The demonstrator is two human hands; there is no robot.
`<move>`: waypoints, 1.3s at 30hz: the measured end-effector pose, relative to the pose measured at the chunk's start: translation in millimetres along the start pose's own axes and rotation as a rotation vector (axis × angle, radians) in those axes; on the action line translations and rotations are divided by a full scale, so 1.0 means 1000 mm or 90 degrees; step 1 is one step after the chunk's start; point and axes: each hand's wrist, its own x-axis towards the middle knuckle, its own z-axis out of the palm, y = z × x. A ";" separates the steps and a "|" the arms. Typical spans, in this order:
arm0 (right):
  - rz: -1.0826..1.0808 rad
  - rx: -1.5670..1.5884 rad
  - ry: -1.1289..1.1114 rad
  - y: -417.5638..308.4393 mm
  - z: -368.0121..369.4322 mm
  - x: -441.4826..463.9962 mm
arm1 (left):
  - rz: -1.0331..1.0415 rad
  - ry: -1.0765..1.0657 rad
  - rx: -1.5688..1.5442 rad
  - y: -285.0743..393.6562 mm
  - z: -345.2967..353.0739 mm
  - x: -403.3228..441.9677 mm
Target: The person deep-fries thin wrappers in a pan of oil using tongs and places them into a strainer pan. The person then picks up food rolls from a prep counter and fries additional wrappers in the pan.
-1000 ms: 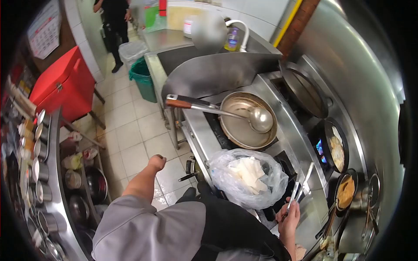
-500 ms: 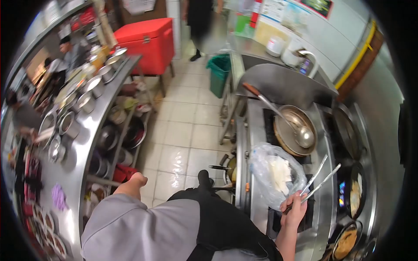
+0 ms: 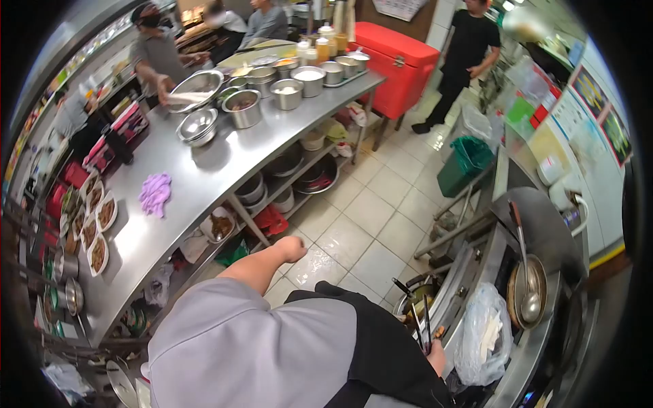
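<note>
The right hand (image 3: 437, 356), partly hidden by the apron (image 3: 391, 340), has its fingers closed around the tongs (image 3: 426, 321), whose arms stand slightly apart in front of a pot (image 3: 409, 314) below the stove's edge; just beside that hand, a clear plastic bag (image 3: 471, 348) holding white sheets (image 3: 491, 336) stands between it and the pan (image 3: 540, 273), where a ladle (image 3: 530, 307) rests; the left hand (image 3: 294, 249) hangs over the floor, fingers curled into a fist, its inside hidden; beyond it, the tabletop (image 3: 146, 262) carries a purple cloth (image 3: 156, 194) and steel pots (image 3: 243, 112); farther off are a green bin (image 3: 464, 168), a red box (image 3: 391, 81) and a person in black (image 3: 468, 51).
</note>
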 end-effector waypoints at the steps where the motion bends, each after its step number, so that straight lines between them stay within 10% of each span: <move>1: -0.027 -0.036 0.019 0.009 0.008 0.004 | 0.027 0.043 -0.029 0.003 -0.012 -0.002; 13: -0.089 -0.256 -0.061 0.081 0.032 0.064 | -0.073 0.652 -0.229 -0.092 -0.199 -0.044; 23: 0.233 0.193 0.108 -0.057 0.112 0.036 | -0.056 0.573 0.095 -0.147 -0.196 -0.080; 27: 0.146 -0.066 0.069 -0.016 0.163 0.038 | -0.054 0.562 0.092 -0.152 -0.198 -0.074; 39: 0.088 0.150 -0.017 -0.013 0.168 0.057 | -0.026 0.642 0.035 -0.156 -0.191 -0.077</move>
